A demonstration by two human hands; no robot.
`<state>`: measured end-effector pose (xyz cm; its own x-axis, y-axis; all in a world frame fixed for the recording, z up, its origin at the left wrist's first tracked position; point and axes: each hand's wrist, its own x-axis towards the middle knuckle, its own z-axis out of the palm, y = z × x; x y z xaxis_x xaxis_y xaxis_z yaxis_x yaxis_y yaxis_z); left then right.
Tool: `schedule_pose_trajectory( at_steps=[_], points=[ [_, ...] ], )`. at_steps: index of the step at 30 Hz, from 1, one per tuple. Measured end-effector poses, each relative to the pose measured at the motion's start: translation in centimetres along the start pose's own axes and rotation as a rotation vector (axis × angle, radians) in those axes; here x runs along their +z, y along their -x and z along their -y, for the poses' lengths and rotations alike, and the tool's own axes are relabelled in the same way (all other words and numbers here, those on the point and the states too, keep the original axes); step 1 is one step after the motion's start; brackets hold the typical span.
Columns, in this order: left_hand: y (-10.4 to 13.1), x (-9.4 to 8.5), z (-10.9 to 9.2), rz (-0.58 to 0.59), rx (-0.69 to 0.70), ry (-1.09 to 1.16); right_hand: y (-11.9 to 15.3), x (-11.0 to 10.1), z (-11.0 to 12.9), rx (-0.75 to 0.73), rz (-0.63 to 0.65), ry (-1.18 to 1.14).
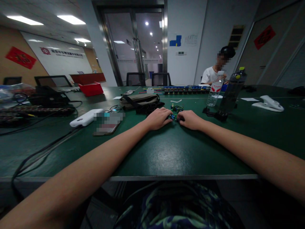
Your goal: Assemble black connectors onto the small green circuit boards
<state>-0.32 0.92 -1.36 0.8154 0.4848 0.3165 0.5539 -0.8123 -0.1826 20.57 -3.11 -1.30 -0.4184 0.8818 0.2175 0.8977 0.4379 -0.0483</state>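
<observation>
Left hand (159, 118) and right hand (190, 120) face each other, fingers curled, in the head view; whether either grips anything is unclear. Small green electronic parts (177, 108) lie on the surface (176, 151) between and just beyond the fingertips, neither hand clearly nearer, long axis indistinct.

We see a dark green counter (166, 156) spanning the frame's middle, two black chairs (135, 78) behind it at centre, metal-framed glass doors (137, 47) at top centre, and bright ceiling panels (71, 19) above a white wall (69, 65) at upper left.
</observation>
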Motion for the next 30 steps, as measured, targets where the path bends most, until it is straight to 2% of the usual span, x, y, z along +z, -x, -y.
schedule_pose_trajectory(
  at_steps=[8,17,25,30],
  points=[
    [0.24,-0.02,0.13,0.018,0.034,-0.075,-0.04,0.13,-0.59,0.010,-0.002,-0.038],
    [0.39,0.48,0.55,0.045,-0.051,-0.086,0.01,0.20,-0.57,-0.018,0.028,-0.072],
    [0.37,0.55,0.63,0.034,-0.079,-0.056,-0.01,0.55,-0.86,-0.079,0.046,0.047],
    [0.40,0.53,0.63,0.022,-0.074,-0.064,0.05,0.10,-0.54,-0.064,0.060,0.086]
  ],
)
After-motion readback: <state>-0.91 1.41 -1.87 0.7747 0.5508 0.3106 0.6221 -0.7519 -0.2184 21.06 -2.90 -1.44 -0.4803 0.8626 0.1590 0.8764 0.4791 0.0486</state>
